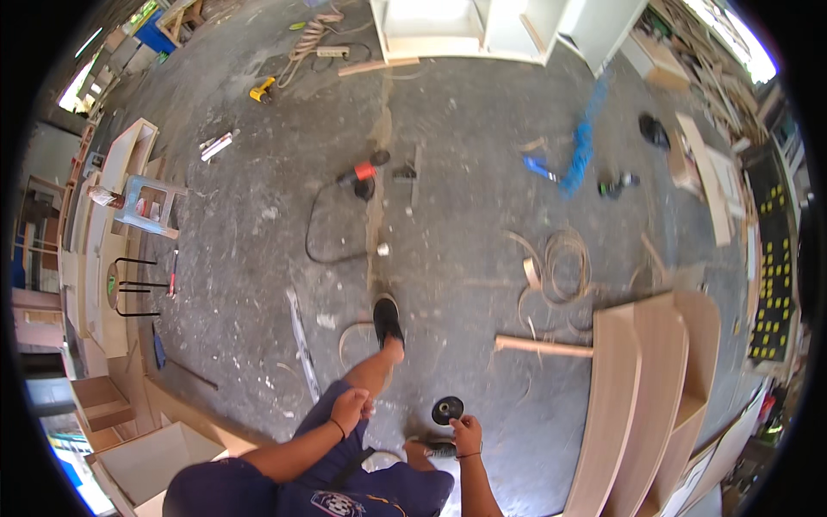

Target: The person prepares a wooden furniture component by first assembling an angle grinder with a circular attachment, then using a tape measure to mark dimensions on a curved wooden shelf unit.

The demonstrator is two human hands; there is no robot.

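My right hand (466, 425) pinches the rim of 1 round black disc with a brass-coloured centre (452, 412), held above the grey concrete floor (465, 224). My left hand (351, 407) looks curled; I cannot tell whether it grips anything. I judge this a holding step, calling next for a steady pinch. Leftward sits 1 open pale wooden box (159, 457). Farther lies 1 red-and-black corded power tool (363, 171); beyond, 1 white open-fronted cabinet (465, 59) apparently holds 1 slanted wooden strip (532, 32).

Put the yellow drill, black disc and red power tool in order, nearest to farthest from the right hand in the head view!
1. Black disc, in the right hand.
2. Red power tool, ahead, leftward.
3. Yellow drill, farther ahead, farther left.
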